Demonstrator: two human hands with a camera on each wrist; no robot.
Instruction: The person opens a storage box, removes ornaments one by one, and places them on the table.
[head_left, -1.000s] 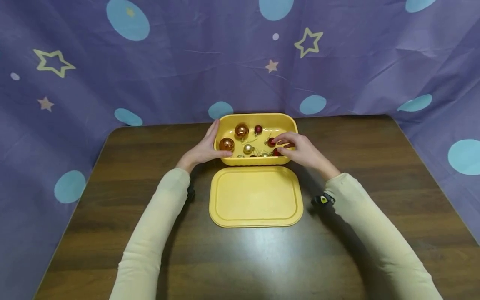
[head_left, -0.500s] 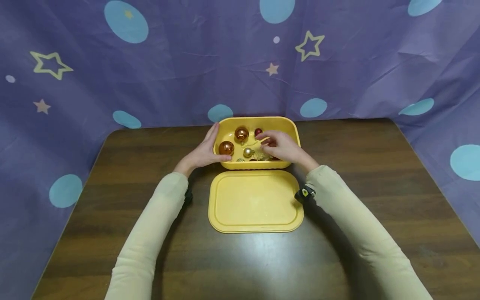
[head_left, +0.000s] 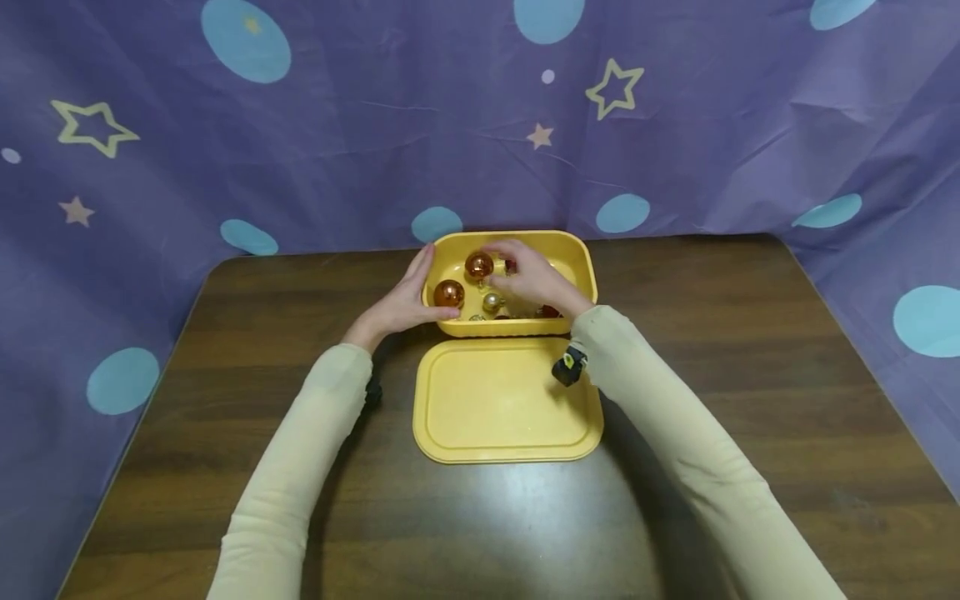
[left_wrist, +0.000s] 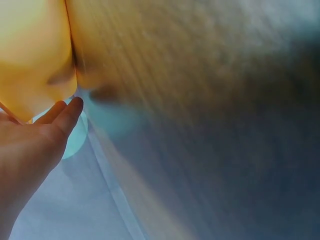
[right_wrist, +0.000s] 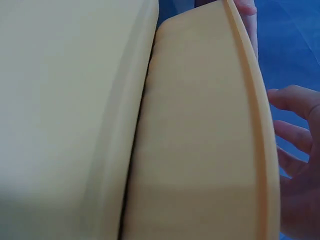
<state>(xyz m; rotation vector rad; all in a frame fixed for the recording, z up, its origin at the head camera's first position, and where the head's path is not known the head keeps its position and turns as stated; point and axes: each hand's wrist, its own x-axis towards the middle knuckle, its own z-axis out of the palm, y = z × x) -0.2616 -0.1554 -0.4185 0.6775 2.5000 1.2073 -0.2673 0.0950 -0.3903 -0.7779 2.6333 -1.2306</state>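
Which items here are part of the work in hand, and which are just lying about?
In use:
yellow tub, steadied by the left hand
baubles in it, such as the large orange bauble
right hand, reaching in among them

Lying about:
yellow lid on the table
purple backdrop

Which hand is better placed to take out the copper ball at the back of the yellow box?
Probably the right hand: its fingers reach beside the copper ball inside the yellow box, while the left hand rests flat against the box's outer wall.
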